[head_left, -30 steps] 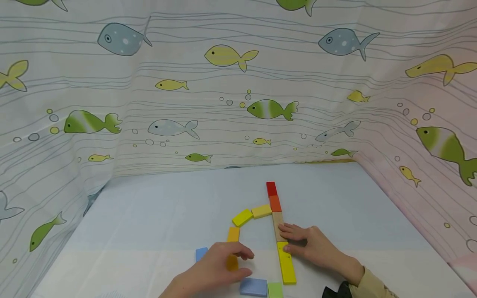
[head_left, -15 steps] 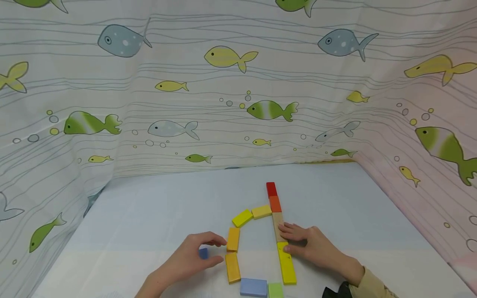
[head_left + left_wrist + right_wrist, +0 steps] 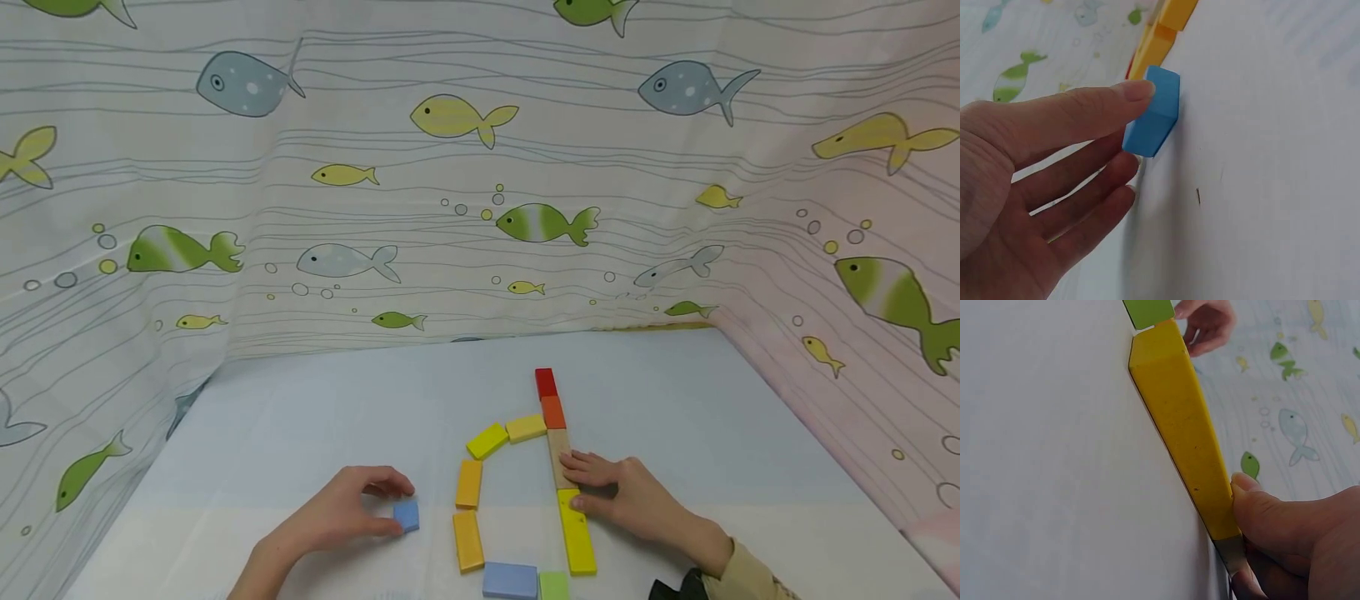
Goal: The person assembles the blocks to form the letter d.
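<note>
My left hand (image 3: 333, 517) pinches a small blue block (image 3: 407, 516) between thumb and fingers, left of the block outline. In the left wrist view the thumb lies on the near side of this blue block (image 3: 1155, 112), with fingers behind it. My right hand (image 3: 637, 500) rests on the straight row at right. Its fingertips touch the plain wooden block (image 3: 557, 450), and its thumb touches the long yellow block (image 3: 577, 542). In the right wrist view the thumb (image 3: 1257, 500) lies against the edge of the yellow block (image 3: 1175, 419).
Two orange blocks (image 3: 468, 542) form the outline's left side. A yellow block (image 3: 488, 441) and a pale yellow block (image 3: 527, 428) curve across its top. Red (image 3: 546, 382) and orange-red (image 3: 553, 412) blocks extend the row upward. Blue-grey (image 3: 510, 579) and green (image 3: 555, 585) blocks lie at the front.
My left hand has moved left, away from the orange blocks, and its thumb and fingers have come around the small blue block. My right hand stays in place.
</note>
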